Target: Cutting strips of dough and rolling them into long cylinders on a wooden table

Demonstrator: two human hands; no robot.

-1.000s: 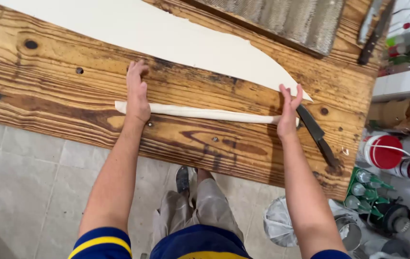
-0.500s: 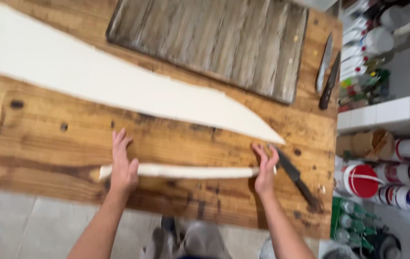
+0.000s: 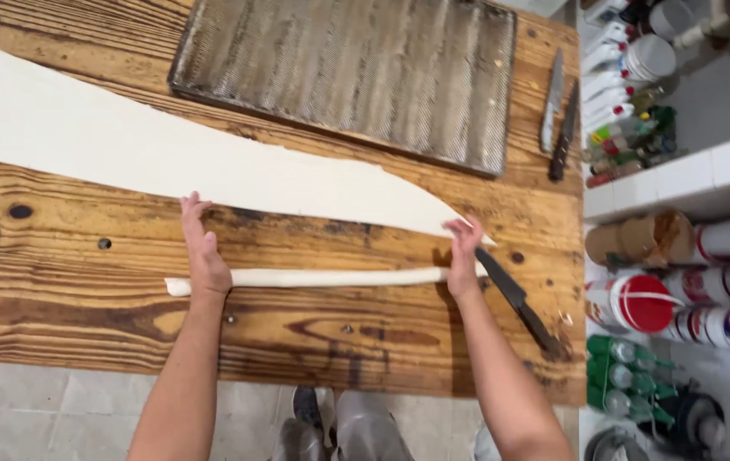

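A long thin roll of white dough (image 3: 331, 277) lies across the wooden table (image 3: 58, 290). My left hand (image 3: 203, 248) presses flat on the roll's left end, fingers together and pointing away from me. Over the right end rests my right hand (image 3: 465, 256), palm down. Just beyond the roll spreads a large flat sheet of white dough (image 3: 151, 158) that tapers to a point near my right hand. A black-handled knife (image 3: 520, 303) lies on the table to the right of my right hand.
A corrugated metal baking tray (image 3: 348, 72) sits at the far side. Two more knives (image 3: 557, 115) lie beside it. Right of the table, a white tiled shelf (image 3: 680, 179) and floor hold several cans, bottles and tubs (image 3: 638, 303). Grey floor tiles lie below.
The view has tilted up, showing the whole tray. Both hands stay on the dough roll, which has rolled slightly back and forth under my palms.
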